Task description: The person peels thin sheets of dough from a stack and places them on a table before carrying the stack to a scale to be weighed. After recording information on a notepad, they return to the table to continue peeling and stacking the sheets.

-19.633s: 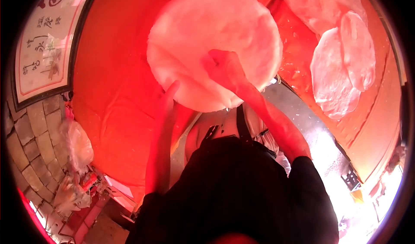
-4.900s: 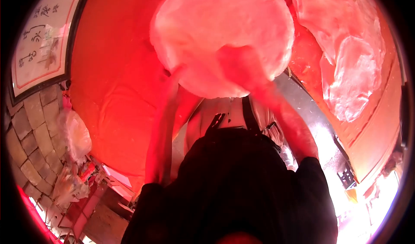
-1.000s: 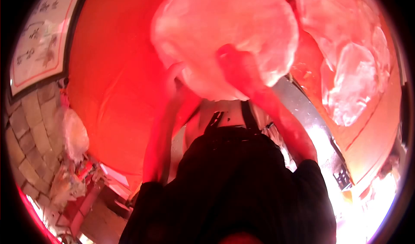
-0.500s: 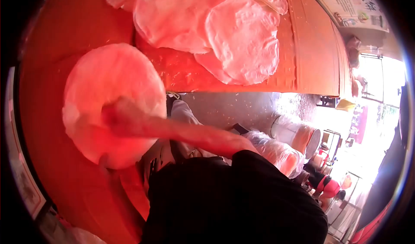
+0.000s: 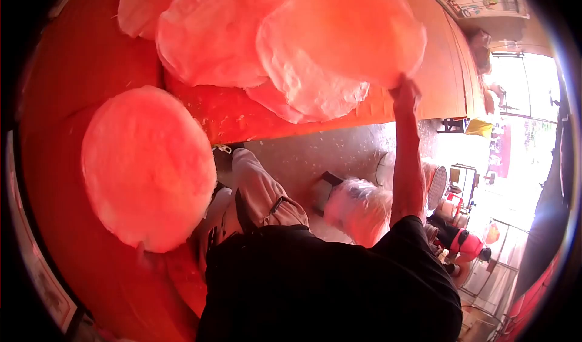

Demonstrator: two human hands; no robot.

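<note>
My right hand (image 5: 406,93) pinches the near right edge of a thin round flatbread (image 5: 357,24) and holds it stretched out over the pile. Beneath it, several wrinkled, pale flatbreads (image 5: 212,36) overlap on the red-lit table. On the left lies another round flatbread (image 5: 148,166), flat and smooth; whether more sheets lie under it I cannot make out. At that one's near rim is my left hand (image 5: 143,256), a fingertip over the edge, the other fingers lost in blur and red light.
The red-orange tabletop (image 5: 73,69) ends in a front edge above the floor. Plastic-wrapped goods (image 5: 357,209) and a round container (image 5: 436,187) stand low on the right. A person in a pink top (image 5: 470,245) is farther off. A printed poster (image 5: 479,0) hangs at the upper right.
My right hand has swung from the left flatbread over to the right-hand pile, carrying a flatbread by its edge. My left hand stays at the left flatbread's near rim. The view has shifted slightly.
</note>
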